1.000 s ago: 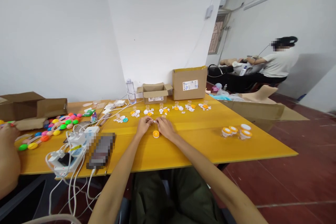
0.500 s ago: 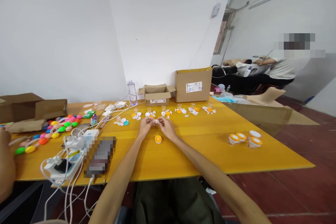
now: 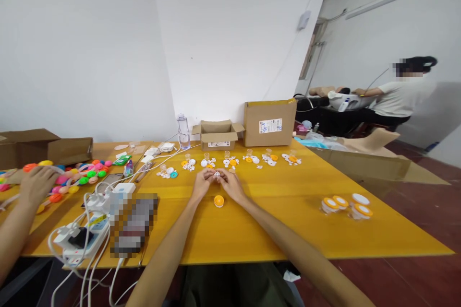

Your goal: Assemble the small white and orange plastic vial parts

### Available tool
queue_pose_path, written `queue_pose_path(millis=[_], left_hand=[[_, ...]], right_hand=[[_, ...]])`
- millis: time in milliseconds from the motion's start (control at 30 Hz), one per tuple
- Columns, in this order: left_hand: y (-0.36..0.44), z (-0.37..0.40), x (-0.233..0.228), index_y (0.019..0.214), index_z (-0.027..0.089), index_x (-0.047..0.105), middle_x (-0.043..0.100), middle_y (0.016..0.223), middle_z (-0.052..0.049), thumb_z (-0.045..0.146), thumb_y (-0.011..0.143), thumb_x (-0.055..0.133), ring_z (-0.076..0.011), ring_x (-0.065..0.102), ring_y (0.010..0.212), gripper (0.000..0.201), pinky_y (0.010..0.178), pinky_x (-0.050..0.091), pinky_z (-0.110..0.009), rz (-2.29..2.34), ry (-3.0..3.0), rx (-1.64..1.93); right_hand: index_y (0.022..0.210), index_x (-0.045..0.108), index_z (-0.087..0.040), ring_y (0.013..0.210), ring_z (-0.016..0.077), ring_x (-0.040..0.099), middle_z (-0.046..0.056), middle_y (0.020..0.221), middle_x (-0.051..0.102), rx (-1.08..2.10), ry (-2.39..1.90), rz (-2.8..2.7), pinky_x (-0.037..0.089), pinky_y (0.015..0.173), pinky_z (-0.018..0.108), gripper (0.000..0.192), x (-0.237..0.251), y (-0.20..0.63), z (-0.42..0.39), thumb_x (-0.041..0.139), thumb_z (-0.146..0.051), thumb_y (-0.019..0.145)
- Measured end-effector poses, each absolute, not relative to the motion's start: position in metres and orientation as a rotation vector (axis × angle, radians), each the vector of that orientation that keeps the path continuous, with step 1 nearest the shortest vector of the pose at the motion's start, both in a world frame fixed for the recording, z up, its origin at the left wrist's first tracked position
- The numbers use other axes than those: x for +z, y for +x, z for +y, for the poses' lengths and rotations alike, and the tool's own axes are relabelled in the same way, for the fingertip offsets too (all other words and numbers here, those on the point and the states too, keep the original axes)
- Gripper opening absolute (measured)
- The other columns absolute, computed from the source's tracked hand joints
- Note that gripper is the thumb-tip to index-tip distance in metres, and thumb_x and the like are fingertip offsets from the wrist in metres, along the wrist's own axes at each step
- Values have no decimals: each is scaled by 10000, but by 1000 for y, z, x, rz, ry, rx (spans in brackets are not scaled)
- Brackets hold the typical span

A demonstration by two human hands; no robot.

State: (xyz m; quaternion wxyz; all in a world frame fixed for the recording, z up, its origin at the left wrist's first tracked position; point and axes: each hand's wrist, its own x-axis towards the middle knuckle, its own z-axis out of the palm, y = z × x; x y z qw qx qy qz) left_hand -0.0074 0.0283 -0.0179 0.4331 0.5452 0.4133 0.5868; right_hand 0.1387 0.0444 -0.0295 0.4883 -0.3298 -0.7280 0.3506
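Observation:
My left hand [image 3: 201, 184] and my right hand [image 3: 232, 185] meet over the yellow table [image 3: 273, 220], fingertips together on a small white dotted piece [image 3: 217, 174]. An orange round cap [image 3: 218, 201] lies on the table just below and between my hands. A row of small white and orange parts [image 3: 230, 160] stretches behind my hands.
Two cardboard boxes [image 3: 269, 123] and a water bottle [image 3: 183, 131] stand at the table's back. Orange-lidded small jars [image 3: 346, 205] sit at the right. Power strips, cables [image 3: 90, 230] and colourful plastic pieces [image 3: 79, 177] lie at the left, where another person's hand [image 3: 36, 183] reaches. Another person sits at the far right.
My hands stay together on the small white piece. The other person's hand at the left has moved in over the colourful pieces. The view has tilted up slightly.

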Motion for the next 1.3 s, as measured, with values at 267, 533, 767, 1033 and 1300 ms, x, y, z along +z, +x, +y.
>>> queue_pose_path(millis=[267,533,767,1033,1300], left_hand=[[-6,24,-19,833,184,682,745,729,-27,294,709,757,-209,725,722,181,759,575,-333,1014,1381,1407],[-5,19,-18,804,185,686,754,820,-46,363,747,734,-211,720,802,193,771,562,-319,1065,1397,1434],[-6,18,-17,733,182,696,740,768,-31,371,728,742,-185,674,749,195,752,536,-294,1133,1425,1450],[-6,14,-15,705,181,707,739,737,-39,379,691,775,-198,676,738,211,746,533,-303,1158,1396,1429],[-5,13,-13,692,179,700,729,730,-34,342,705,759,-186,665,718,173,756,523,-304,1159,1427,1421]], right_hand=[[895,665,-228,654,189,677,3,698,693,1051,-771,-1604,561,657,316,166,-33,139,42,615,-346,788],[873,595,-228,632,195,693,3,683,700,1171,-801,-1450,583,644,322,247,-33,140,39,674,-424,743],[828,572,-227,624,210,700,8,664,694,1200,-814,-1418,595,635,340,318,-31,140,36,695,-502,728],[820,600,-225,603,206,688,13,665,704,1183,-815,-1394,595,619,333,356,-30,140,36,718,-543,712],[819,654,-215,609,204,689,20,698,713,1265,-796,-1347,610,632,347,402,-28,141,37,768,-556,639]])
